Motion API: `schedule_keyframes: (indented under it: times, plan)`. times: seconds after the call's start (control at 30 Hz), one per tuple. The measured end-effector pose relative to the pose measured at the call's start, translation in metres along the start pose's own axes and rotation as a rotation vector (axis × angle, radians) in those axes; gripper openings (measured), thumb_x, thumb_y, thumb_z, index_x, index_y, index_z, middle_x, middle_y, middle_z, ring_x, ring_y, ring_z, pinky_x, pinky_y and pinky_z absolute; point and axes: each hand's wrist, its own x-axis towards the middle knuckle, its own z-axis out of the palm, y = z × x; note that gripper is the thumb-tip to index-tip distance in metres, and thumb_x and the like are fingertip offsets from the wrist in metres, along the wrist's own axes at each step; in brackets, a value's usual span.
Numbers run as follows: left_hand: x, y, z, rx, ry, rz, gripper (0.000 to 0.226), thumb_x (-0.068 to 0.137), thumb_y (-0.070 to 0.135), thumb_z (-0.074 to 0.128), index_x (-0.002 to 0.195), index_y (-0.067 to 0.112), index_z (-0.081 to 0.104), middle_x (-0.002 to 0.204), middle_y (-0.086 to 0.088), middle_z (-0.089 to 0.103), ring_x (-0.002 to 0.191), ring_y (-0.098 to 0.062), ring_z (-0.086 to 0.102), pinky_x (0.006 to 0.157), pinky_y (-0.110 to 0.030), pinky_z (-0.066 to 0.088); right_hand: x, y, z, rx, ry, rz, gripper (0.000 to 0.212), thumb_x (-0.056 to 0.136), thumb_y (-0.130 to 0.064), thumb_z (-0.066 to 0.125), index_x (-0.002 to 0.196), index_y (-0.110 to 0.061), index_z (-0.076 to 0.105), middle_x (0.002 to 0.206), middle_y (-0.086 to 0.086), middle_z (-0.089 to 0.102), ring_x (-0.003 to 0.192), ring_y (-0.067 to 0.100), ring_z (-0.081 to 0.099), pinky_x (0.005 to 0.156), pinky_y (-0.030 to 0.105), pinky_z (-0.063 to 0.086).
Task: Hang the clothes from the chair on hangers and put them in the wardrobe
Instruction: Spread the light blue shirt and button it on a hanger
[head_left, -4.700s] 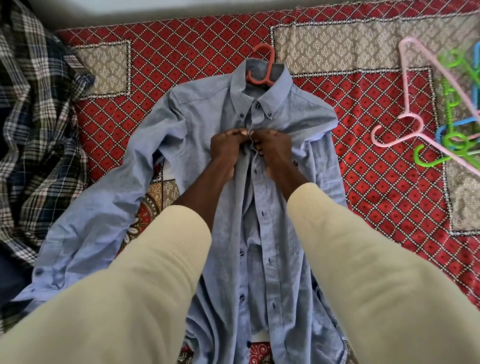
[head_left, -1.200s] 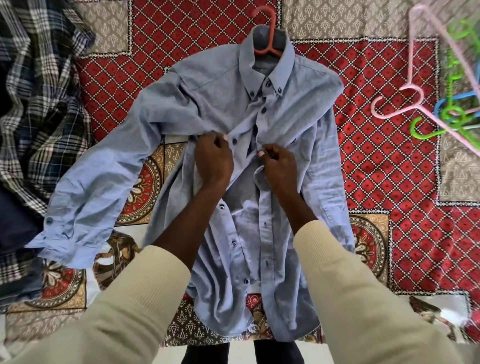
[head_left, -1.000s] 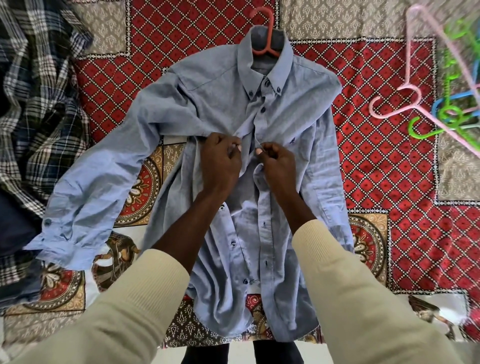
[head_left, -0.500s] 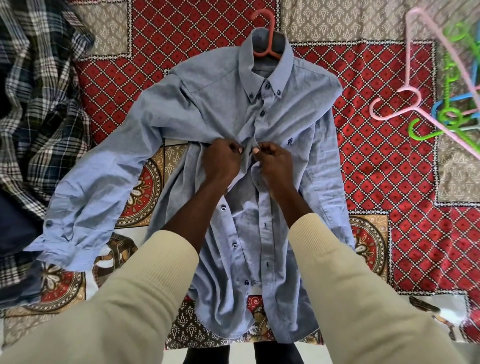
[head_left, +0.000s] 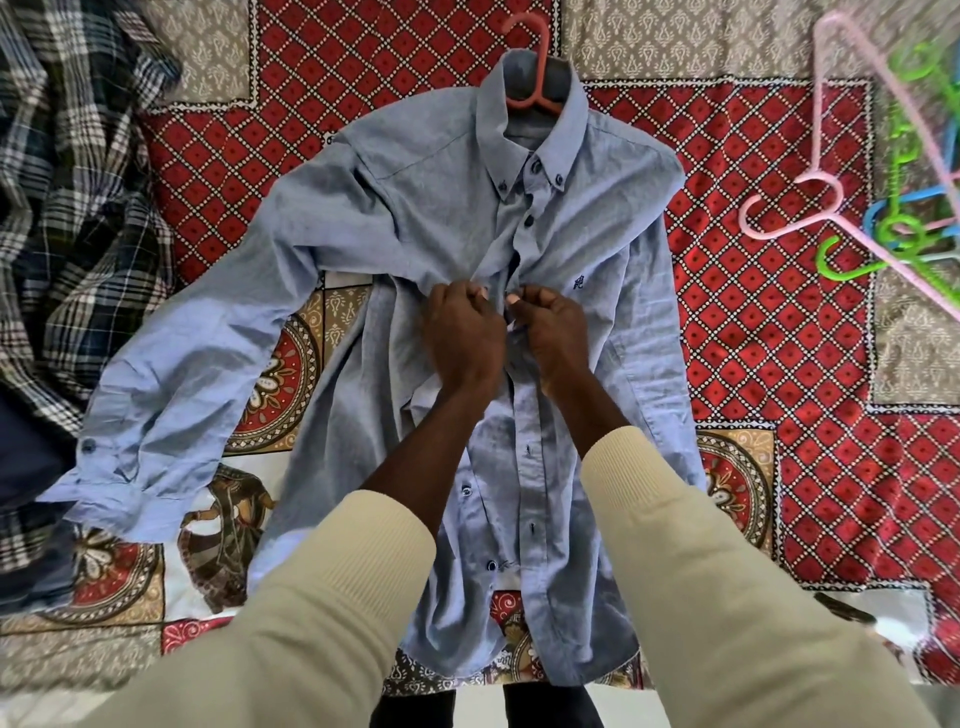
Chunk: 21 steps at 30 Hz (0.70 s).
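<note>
A light blue button-down shirt (head_left: 415, 208) lies spread on a red patterned bedspread (head_left: 753, 338), collar at the far side. An orange hanger (head_left: 537, 57) is inside it, its hook sticking out of the collar. My left hand (head_left: 460, 332) pinches the left edge of the shirt's front at chest height. My right hand (head_left: 553, 327) pinches the right edge beside it. Both hands meet at the placket, fingers curled on the cloth. The two upper buttons look fastened; the lower front hangs loosely over the bed's near edge.
A dark plaid garment (head_left: 67, 182) is heaped at the left of the bed. At the right lie spare hangers: a pink one (head_left: 831, 156), green ones (head_left: 904, 156) and a blue one (head_left: 904, 205). The bed's near edge runs along the bottom.
My hands have come together at a lower button on the chest, after working higher near the collar seconds ago. The shirt's front edges are pulled closer there.
</note>
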Motion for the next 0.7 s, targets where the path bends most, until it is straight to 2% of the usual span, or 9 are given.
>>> schedule_keyframes:
  times: [0.1, 0.2, 0.3, 0.43, 0.5, 0.6, 0.7]
  plan:
    - [-0.002, -0.002, 0.004, -0.090, -0.070, 0.057, 0.008, 0.088, 0.011, 0.059, 0.088, 0.010, 0.067, 0.093, -0.003, 0.065, 0.089, -0.023, 0.060, 0.085, -0.045, 0.050, -0.003, 0.000, 0.002, 0.006, 0.008, -0.003, 0.015, 0.087, -0.007, 0.067, 0.076, -0.017, 0.071, 0.070, 0.002, 0.069, 0.068, 0.016, 0.061, 0.064, 0.030, 0.049]
    - [0.000, -0.003, 0.004, -0.135, -0.116, -0.004, 0.007, 0.089, 0.013, 0.060, 0.090, 0.013, 0.067, 0.091, 0.004, 0.062, 0.088, -0.019, 0.061, 0.082, -0.039, 0.052, -0.003, 0.000, 0.003, 0.037, 0.004, -0.001, 0.014, 0.087, -0.006, 0.067, 0.079, -0.016, 0.072, 0.072, 0.004, 0.069, 0.070, 0.018, 0.061, 0.068, 0.033, 0.050]
    - [0.004, -0.004, 0.004, -0.159, -0.168, -0.072, 0.006, 0.089, 0.014, 0.061, 0.089, 0.014, 0.067, 0.091, 0.000, 0.067, 0.083, -0.016, 0.063, 0.077, -0.034, 0.054, -0.003, -0.002, 0.002, 0.053, -0.004, 0.011, 0.009, 0.087, -0.005, 0.067, 0.085, -0.011, 0.073, 0.070, 0.001, 0.069, 0.066, 0.012, 0.062, 0.065, 0.027, 0.051]
    - [0.008, -0.003, 0.003, -0.223, -0.221, -0.149, 0.013, 0.090, 0.017, 0.062, 0.081, 0.014, 0.070, 0.074, 0.003, 0.068, 0.066, -0.009, 0.062, 0.061, -0.023, 0.049, -0.003, -0.007, 0.001, 0.117, 0.056, 0.106, 0.015, 0.083, -0.012, 0.065, 0.069, -0.010, 0.069, 0.064, 0.007, 0.064, 0.058, 0.018, 0.056, 0.058, 0.029, 0.047]
    - [0.012, -0.002, 0.001, -0.312, -0.282, -0.239, 0.017, 0.092, 0.017, 0.063, 0.076, 0.017, 0.070, 0.062, 0.006, 0.064, 0.055, -0.007, 0.057, 0.055, -0.021, 0.046, -0.001, -0.012, -0.002, 0.171, 0.085, 0.189, 0.021, 0.083, -0.014, 0.063, 0.063, -0.010, 0.068, 0.059, 0.007, 0.063, 0.051, 0.017, 0.055, 0.051, 0.025, 0.045]
    - [0.017, -0.002, -0.004, -0.549, -0.393, -0.441, 0.019, 0.090, 0.011, 0.068, 0.072, 0.016, 0.070, 0.059, -0.001, 0.062, 0.051, -0.015, 0.055, 0.055, -0.028, 0.053, 0.001, -0.013, -0.004, 0.177, 0.090, 0.194, 0.015, 0.079, -0.009, 0.066, 0.065, -0.006, 0.069, 0.057, 0.008, 0.064, 0.045, 0.015, 0.055, 0.045, 0.021, 0.043]
    - [0.022, 0.002, -0.008, -0.543, -0.434, -0.500, 0.010, 0.086, 0.008, 0.070, 0.077, 0.010, 0.072, 0.059, -0.003, 0.065, 0.047, -0.011, 0.057, 0.053, -0.024, 0.051, 0.001, -0.009, -0.002, 0.132, 0.081, 0.124, 0.011, 0.077, -0.006, 0.071, 0.066, -0.008, 0.071, 0.059, 0.009, 0.064, 0.049, 0.016, 0.054, 0.048, 0.022, 0.045]
